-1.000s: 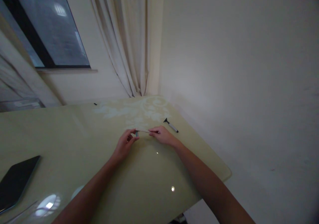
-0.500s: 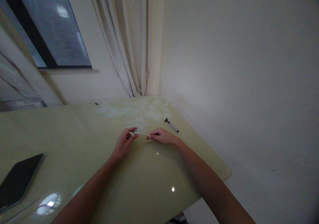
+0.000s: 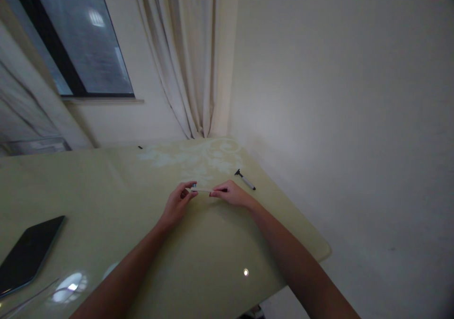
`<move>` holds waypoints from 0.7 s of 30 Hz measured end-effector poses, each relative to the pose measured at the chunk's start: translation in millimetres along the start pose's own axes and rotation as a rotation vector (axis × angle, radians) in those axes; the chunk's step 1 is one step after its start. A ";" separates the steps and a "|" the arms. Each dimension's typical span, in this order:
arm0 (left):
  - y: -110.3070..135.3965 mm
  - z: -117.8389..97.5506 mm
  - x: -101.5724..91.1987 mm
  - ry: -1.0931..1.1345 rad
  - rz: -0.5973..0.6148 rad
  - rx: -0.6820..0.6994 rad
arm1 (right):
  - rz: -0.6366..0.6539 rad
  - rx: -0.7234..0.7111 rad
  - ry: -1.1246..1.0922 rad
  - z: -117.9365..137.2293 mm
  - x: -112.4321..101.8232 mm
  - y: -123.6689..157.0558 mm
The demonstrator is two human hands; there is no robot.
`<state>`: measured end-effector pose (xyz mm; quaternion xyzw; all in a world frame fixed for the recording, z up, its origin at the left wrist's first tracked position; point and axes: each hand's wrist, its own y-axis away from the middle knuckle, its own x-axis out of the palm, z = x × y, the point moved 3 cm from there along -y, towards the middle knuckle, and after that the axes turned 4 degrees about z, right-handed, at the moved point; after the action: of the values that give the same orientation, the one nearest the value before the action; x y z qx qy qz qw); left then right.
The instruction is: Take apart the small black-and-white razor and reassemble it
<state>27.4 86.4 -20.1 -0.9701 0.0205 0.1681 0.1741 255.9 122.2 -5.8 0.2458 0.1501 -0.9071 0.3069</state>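
Observation:
Both my hands meet over the middle of a pale yellow-green table. Between them lies a thin pale stick-like handle, held level just above the tabletop. My left hand pinches its left end, where a small dark and silvery piece shows at the fingertips. My right hand pinches the right end, where the handle turns dark. A disposable razor with a black head and a white handle lies on the table just beyond my right hand, untouched.
A dark tablet lies flat near the table's left front. A cream curtain hangs in the corner behind the table, with a dark window to its left. A plain wall runs along the table's right edge.
My left fingers have shifted slightly on the handle's left end, which now sits a little higher. The small piece there has moved from below the handle up to the fingertips. My right hand stays put.

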 end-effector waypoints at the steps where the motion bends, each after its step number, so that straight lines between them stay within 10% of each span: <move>1: 0.0 0.3 -0.4 0.000 -0.002 -0.011 | 0.021 0.007 -0.005 -0.3 1.2 -0.4; 13: -1.3 7.2 0.4 0.024 -0.019 -0.021 | -0.112 0.016 0.076 -1.4 -2.6 -1.0; 18: -1.6 7.0 -0.3 0.027 -0.010 -0.052 | 0.059 0.060 0.006 -2.3 0.4 -0.2; 21: -1.6 6.2 -0.1 0.029 -0.002 -0.046 | -0.089 0.052 0.051 -0.5 -4.5 0.6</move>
<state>25.5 90.0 -25.0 -0.9761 0.0183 0.1545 0.1518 259.5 124.0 -3.8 0.2699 0.1453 -0.9168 0.2559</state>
